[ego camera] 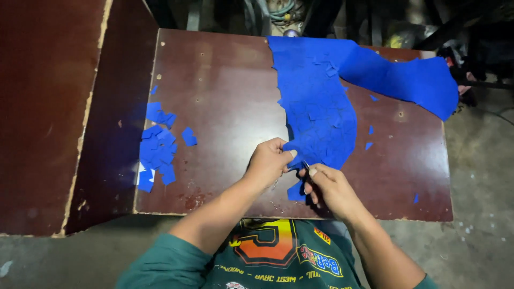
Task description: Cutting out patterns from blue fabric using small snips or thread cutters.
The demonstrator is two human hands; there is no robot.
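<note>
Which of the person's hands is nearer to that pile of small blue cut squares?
Left. The left hand pinches the big blue sheet at its lower edge, on the side toward the pile of squares. The right hand, working scissors, sits farther from the pile.

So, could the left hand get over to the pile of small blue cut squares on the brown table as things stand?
Probably yes: the table between the left hand and the pile of blue squares is bare, but that hand is pinching the big blue sheet.
</note>
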